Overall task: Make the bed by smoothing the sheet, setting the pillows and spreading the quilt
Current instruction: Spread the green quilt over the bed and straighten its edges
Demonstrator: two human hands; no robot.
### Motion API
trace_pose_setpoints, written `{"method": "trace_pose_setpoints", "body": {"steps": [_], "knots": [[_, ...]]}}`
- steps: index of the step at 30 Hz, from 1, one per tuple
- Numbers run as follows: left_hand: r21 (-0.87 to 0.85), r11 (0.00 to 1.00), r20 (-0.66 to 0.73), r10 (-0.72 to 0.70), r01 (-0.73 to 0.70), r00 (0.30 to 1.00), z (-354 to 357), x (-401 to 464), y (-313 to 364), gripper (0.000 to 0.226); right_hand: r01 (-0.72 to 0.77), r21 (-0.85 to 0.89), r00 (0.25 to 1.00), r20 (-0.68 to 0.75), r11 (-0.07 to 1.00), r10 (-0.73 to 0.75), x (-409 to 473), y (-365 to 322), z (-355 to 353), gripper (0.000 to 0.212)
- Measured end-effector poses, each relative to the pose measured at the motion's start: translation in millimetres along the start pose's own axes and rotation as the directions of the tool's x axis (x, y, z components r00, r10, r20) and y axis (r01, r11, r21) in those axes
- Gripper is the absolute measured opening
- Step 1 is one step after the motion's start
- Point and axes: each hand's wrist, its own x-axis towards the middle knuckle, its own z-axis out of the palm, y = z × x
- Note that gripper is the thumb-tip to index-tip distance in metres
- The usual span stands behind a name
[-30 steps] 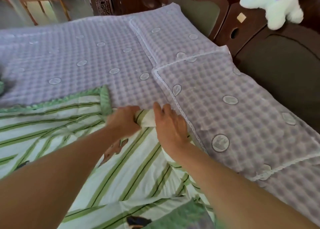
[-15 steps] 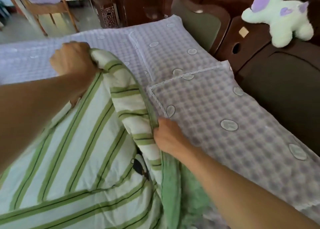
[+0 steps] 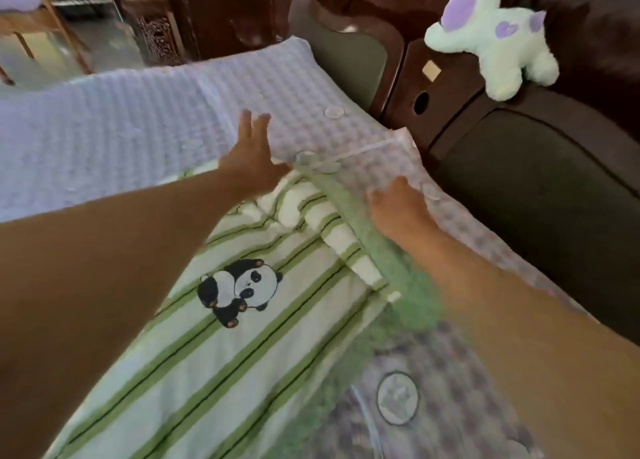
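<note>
The left hand (image 3: 251, 162) is open, with straight fingers stretched forward above the far pillow (image 3: 277, 87), near the top edge of the quilt (image 3: 221, 351). The right hand (image 3: 398, 207) lies at the green border of the quilt where it meets the near pillow (image 3: 446, 347); it is blurred, so I cannot tell if it grips the cloth or only rests on it. The quilt (white with green stripes and a panda picture (image 3: 239, 290)) lies on the lilac sheet (image 3: 97, 136), its upper edge bunched in a roll just beside the two pillows. A pale green plush toy (image 3: 491, 39) sits on the dark headboard (image 3: 540, 167).
</note>
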Motion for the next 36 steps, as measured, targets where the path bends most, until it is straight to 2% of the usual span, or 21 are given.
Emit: {"method": "trace_pose_setpoints", "body": {"steps": [3, 5, 7, 9, 12, 15, 18, 20, 22, 25, 28, 31, 36], "knots": [[0.101, 0.992, 0.192, 0.050, -0.071, 0.980, 56.6, -20.8, -12.9, 0.081, -0.074, -0.122, 0.946, 0.306, 0.990, 0.109, -11.2, 40.6, 28.4, 0.088], [0.126, 0.986, 0.300, 0.064, -0.106, 0.952, 77.7, -29.9, -15.2, 0.083, -0.051, -0.224, 0.901, 0.409, 0.973, 0.142, -21.8, 61.0, 37.6, 0.104], [0.119, 0.985, 0.420, 0.063, -0.123, 0.905, 93.3, -46.2, -11.5, 0.087, -0.007, -0.229, 0.918, 0.384, 0.973, 0.097, -27.7, 73.9, 45.6, 0.092], [0.141, 0.985, 0.501, 0.019, -0.103, 0.865, 106.0, -59.2, -7.8, 0.092, 0.058, -0.171, 0.962, 0.271, 0.984, -0.009, -31.9, 77.6, 46.6, 0.071], [0.189, 0.981, 0.432, -0.118, 0.038, 0.894, 114.6, -66.6, -5.5, 0.095, 0.122, -0.123, 0.993, 0.019, 0.985, -0.120, -33.8, 70.8, 23.0, 0.058], [0.183, 0.958, 0.394, -0.276, 0.220, 0.877, 122.6, -68.3, -4.6, 0.100, 0.054, -0.210, 0.966, -0.236, 0.976, -0.104, -27.0, 78.1, -30.0, 0.050], [0.063, 0.980, 0.445, -0.195, 0.186, 0.874, 136.2, -79.3, 12.2, 0.093, -0.111, -0.351, 0.934, -0.356, 0.930, -0.023, -23.6, 112.5, -73.5, 0.037], [0.012, 0.992, 0.482, -0.116, 0.126, 0.868, 150.2, -90.7, 27.5, 0.087, -0.196, -0.456, 0.946, -0.320, 0.868, 0.045, -32.6, 134.8, -80.2, 0.030], [0.032, 0.997, 0.530, -0.080, 0.075, 0.844, 163.7, -102.6, 37.5, 0.086, -0.226, -0.595, 0.972, -0.186, 0.772, 0.142, -45.8, 152.3, -70.5, 0.033], [0.083, 0.996, 0.543, -0.062, 0.020, 0.837, 166.6, -110.7, 37.5, 0.087, -0.133, -0.758, 0.988, -0.052, 0.639, 0.144, -58.5, 163.5, -55.7, 0.043], [0.104, 0.994, 0.483, -0.023, -0.031, 0.875, 153.9, -106.8, 32.6, 0.082, 0.004, -0.713, 0.999, 0.032, 0.701, 0.026, -62.4, 158.8, -42.3, 0.051], [0.186, 0.982, 0.393, -0.061, -0.014, 0.917, 142.6, -103.9, 33.0, 0.079, 0.111, -0.640, 0.994, 0.086, 0.760, -0.073, -63.6, 147.0, -25.5, 0.058], [0.263, 0.964, 0.203, -0.023, -0.032, 0.979, 132.8, -88.2, 28.2, 0.067, 0.174, -0.582, 0.984, 0.129, 0.794, -0.121, -51.0, 131.0, 0.9, 0.061]]}}
